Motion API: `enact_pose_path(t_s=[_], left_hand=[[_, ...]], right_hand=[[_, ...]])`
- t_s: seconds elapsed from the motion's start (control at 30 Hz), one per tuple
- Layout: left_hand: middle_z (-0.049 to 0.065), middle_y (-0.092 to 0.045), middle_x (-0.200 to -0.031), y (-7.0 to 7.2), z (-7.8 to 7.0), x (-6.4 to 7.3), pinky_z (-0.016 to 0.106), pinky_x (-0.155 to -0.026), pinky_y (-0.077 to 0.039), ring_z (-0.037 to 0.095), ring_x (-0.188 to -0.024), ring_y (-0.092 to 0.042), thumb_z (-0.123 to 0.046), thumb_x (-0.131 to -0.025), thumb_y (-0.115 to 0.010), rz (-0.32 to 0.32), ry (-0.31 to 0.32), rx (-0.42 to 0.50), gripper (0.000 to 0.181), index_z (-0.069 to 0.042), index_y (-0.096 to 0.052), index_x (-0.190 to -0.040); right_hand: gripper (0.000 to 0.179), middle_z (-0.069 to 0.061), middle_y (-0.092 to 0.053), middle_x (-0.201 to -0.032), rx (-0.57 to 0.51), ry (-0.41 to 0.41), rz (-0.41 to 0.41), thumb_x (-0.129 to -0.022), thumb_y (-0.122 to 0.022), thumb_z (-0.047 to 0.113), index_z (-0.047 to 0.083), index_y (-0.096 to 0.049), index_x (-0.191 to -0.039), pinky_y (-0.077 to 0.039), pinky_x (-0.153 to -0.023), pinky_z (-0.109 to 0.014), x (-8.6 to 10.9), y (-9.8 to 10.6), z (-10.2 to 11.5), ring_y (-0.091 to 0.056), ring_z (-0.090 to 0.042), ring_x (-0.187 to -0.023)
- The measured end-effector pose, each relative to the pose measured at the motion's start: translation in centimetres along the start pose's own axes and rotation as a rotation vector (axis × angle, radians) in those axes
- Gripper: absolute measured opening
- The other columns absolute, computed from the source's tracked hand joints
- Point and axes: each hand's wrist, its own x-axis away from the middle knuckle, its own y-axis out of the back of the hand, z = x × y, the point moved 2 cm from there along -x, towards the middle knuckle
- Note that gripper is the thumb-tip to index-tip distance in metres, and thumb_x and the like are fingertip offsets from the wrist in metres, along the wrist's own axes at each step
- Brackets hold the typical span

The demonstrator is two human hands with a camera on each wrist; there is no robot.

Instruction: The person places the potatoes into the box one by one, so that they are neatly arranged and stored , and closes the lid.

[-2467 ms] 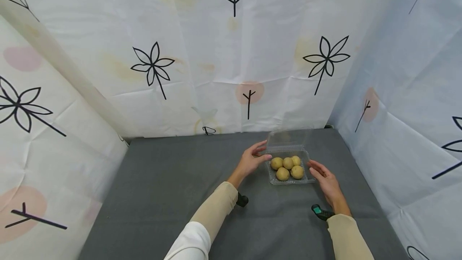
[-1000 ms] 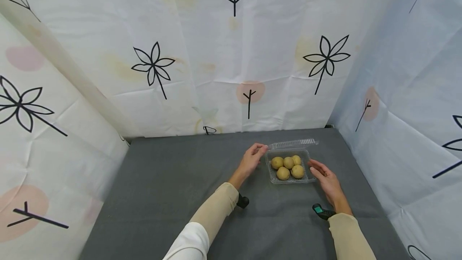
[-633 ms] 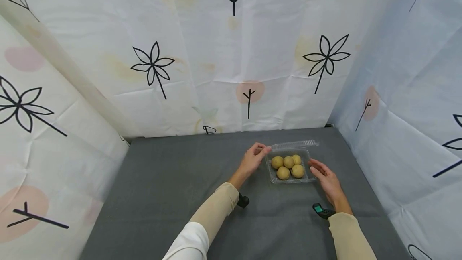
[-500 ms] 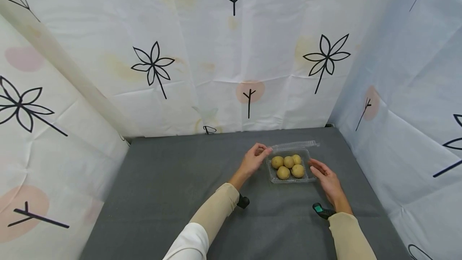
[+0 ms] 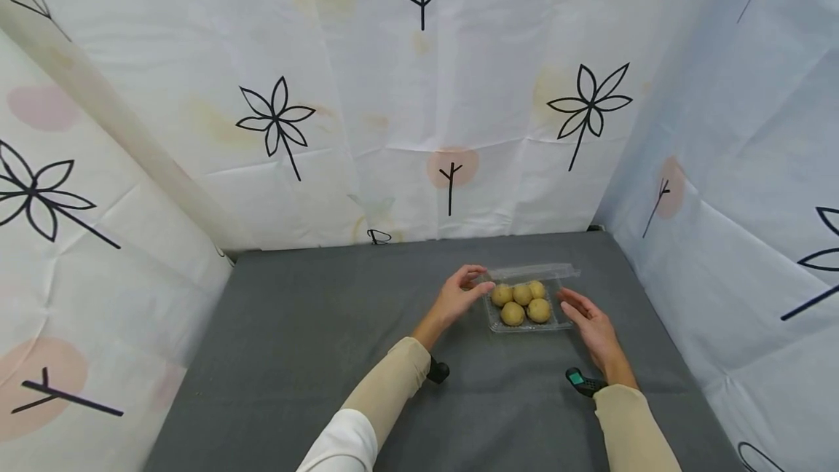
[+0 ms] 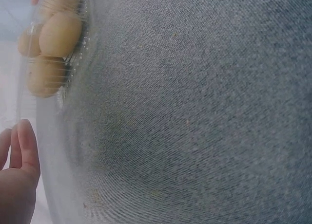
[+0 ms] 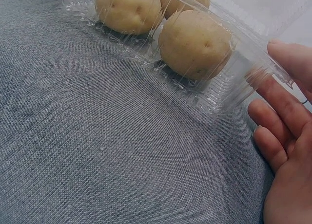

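Note:
A clear plastic container [image 5: 521, 331] stands on the grey cloth with several small potatoes [image 5: 513, 314] in it. Its hinged lid [image 5: 540, 269] is raised at the back, tilted over the far edge. My left hand [image 5: 454, 297] is at the lid's left edge, thumb toward me and fingers behind, and appears to hold it. In the left wrist view its fingers [image 6: 28, 146] lie close to the container's end. My right hand [image 5: 594, 326] holds the container's right side. In the right wrist view its fingers [image 7: 282, 104] lie along the clear wall and rim, outside the potatoes.
The table [image 5: 314, 326] is covered in dark grey cloth. White sheets with printed plants [image 5: 277, 119] hang behind it and on both sides. A black wrist device [image 5: 583, 382] sits at the right wrist, another black device [image 5: 437, 371] at the left.
The lid has come down from nearly upright toward the container. My left hand has followed it, with thumb and fingers now wider apart. My right hand has stayed at the container's right side.

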Motion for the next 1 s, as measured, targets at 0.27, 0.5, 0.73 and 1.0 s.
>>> enact_pose_path(t_s=[0.27, 0.5, 0.73, 1.0], left_hand=[[-0.001, -0.056, -0.149, -0.1, 0.5, 0.0, 0.037, -0.085, -0.055, 0.02, -0.119, -0.061, -0.05, -0.095, -0.07, 0.011, -0.02, -0.006, 0.047, -0.031, -0.063, -0.137], [-0.001, -0.054, -0.151, 0.1, 0.7, 0.3, 0.04, -0.089, -0.056, 0.025, -0.125, -0.059, -0.049, -0.093, -0.072, 0.023, -0.018, -0.01, 0.048, -0.032, -0.062, -0.137], [0.001, -0.045, -0.161, 0.2, 0.8, 0.4, 0.045, -0.094, -0.055, 0.029, -0.132, -0.054, -0.041, -0.094, -0.074, 0.065, -0.03, -0.014, 0.054, -0.022, -0.06, -0.143], [0.008, -0.038, -0.165, 0.4, 0.8, 0.4, 0.043, -0.095, -0.056, 0.03, -0.134, -0.055, -0.042, -0.092, -0.076, 0.126, -0.074, -0.087, 0.064, -0.019, -0.056, -0.148]], right_hand=[[0.067, 0.009, -0.05, -0.153, -0.007, 0.009, 0.005, -0.104, -0.054, 0.049, 0.017, -0.036, -0.16, -0.028, -0.125, -0.054, 0.1, 0.1, 0.0, -0.04, 0.021, -0.115], [0.069, 0.01, -0.051, -0.152, 0.032, 0.011, 0.006, -0.103, -0.053, 0.053, 0.016, -0.037, -0.159, -0.037, -0.12, -0.038, 0.0, 0.3, 0.0, -0.04, 0.021, -0.116], [0.064, -0.005, -0.051, -0.155, 0.073, 0.01, 0.016, -0.105, -0.054, 0.046, 0.012, -0.039, -0.157, -0.04, -0.092, -0.003, 0.2, 0.6, 0.6, -0.044, 0.025, -0.11], [0.066, 0.018, -0.065, -0.133, 0.056, 0.007, 0.022, -0.104, -0.055, 0.048, 0.006, -0.043, -0.153, -0.049, -0.088, -0.011, 0.7, 1.0, 1.1, -0.058, 0.015, -0.105]])
